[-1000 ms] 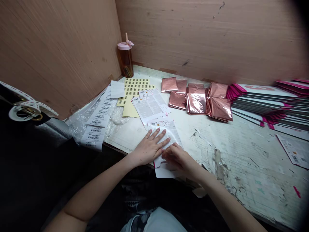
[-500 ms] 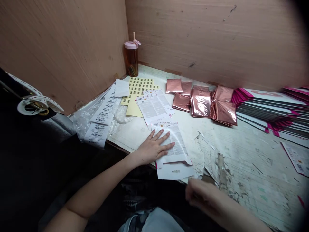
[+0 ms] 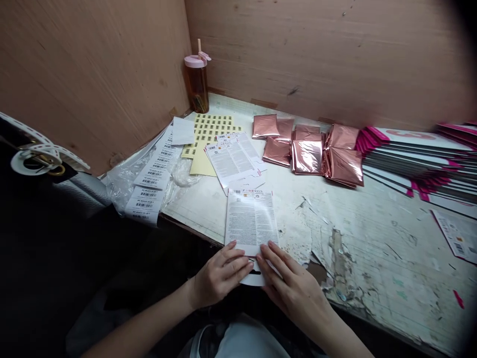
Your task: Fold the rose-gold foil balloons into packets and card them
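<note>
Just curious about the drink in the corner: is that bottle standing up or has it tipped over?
Upright. The bottle stands on its base in the table's back corner, pink lid and straw on top.

Matt printed paper card [image 3: 251,221] at lower centre; glossy rose foil pouches [image 3: 307,156]; rough, peeling painted counter [image 3: 372,258]; wooden walls [image 3: 328,54].

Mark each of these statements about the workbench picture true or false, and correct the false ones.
1. Both hands rest on the near end of the printed card sleeve. True: left hand, right hand.
2. The drink bottle lies on its side. False: it stands upright in the corner.
3. The rose-gold foil pouches lie left of the stacked pink-edged cards. True.
4. The barcode label strip lies on the foil pouches. False: it lies on clear plastic at the table's left edge.
</note>
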